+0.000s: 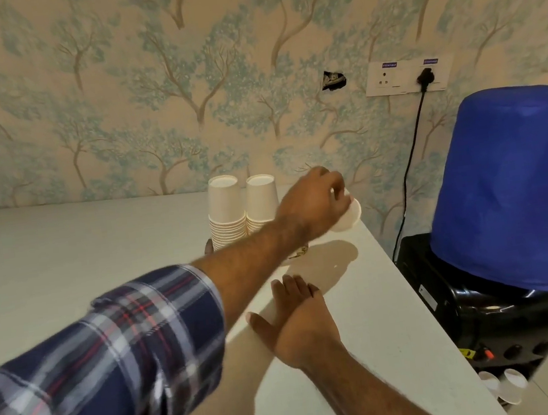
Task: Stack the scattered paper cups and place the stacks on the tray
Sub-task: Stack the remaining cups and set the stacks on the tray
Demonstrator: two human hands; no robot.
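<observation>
Two stacks of white paper cups, upside down, stand side by side near the wall: the left stack (226,209) and the right stack (261,200). Their base and the tray (297,254) under them are mostly hidden behind my left forearm. My left hand (313,202) reaches across to the right of the stacks and is shut on a single white paper cup (350,218), held tilted above the counter. My right hand (297,321) lies flat on the counter, palm down, fingers together and holding nothing.
The white counter (65,260) ends at a right edge (414,293). Beyond it stands a black water dispenser (486,319) with a blue-covered bottle (511,185). Several paper cups (504,382) sit low by the dispenser. A wall socket (405,75) has a black cable plugged in.
</observation>
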